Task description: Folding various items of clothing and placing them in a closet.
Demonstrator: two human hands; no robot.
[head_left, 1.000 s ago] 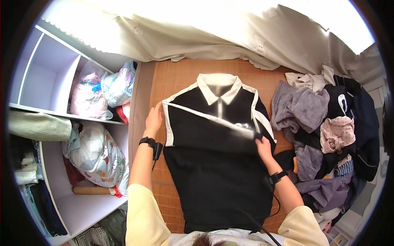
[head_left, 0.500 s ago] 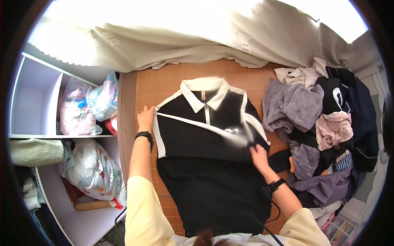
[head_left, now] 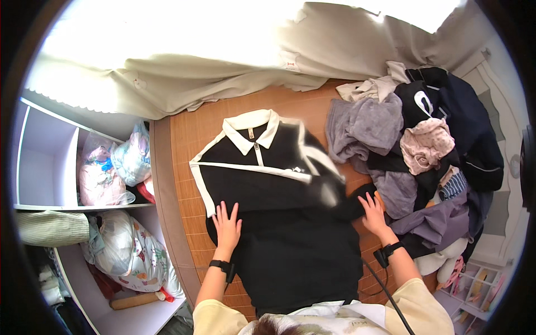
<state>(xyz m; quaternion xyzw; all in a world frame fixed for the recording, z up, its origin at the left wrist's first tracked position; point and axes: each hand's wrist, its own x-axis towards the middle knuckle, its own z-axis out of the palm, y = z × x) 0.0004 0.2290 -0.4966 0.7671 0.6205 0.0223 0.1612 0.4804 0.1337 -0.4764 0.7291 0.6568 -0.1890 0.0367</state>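
A black pullover [head_left: 301,251] with a white collar [head_left: 249,120], short zip and white stripes lies spread before me. Its left-side sleeve [head_left: 251,169] is folded across the chest, white stripe pointing right. My left hand [head_left: 227,226] rests on the garment's left side, fingers spread, gripping nothing. At the right, my right hand [head_left: 374,215] is open with fingers stretched, at the dark end of the other sleeve [head_left: 362,196]; whether it touches the cloth is hard to tell. Fabric around the right chest is blurred.
Piled clothes lie at the right: a grey plush piece [head_left: 365,125], a pink dotted cloth [head_left: 427,145] and a purple-grey garment [head_left: 432,220]. Shelves [head_left: 47,209] with bagged items stand left. A pale curtain [head_left: 223,67] hangs behind the brown mat [head_left: 187,184]. A black cable [head_left: 391,296] runs near my right arm.
My left hand has left the shoulder stripe and come down to the pullover's side. My right hand has let go of the folded sleeve and moved right to the other sleeve's end. The view has shifted.
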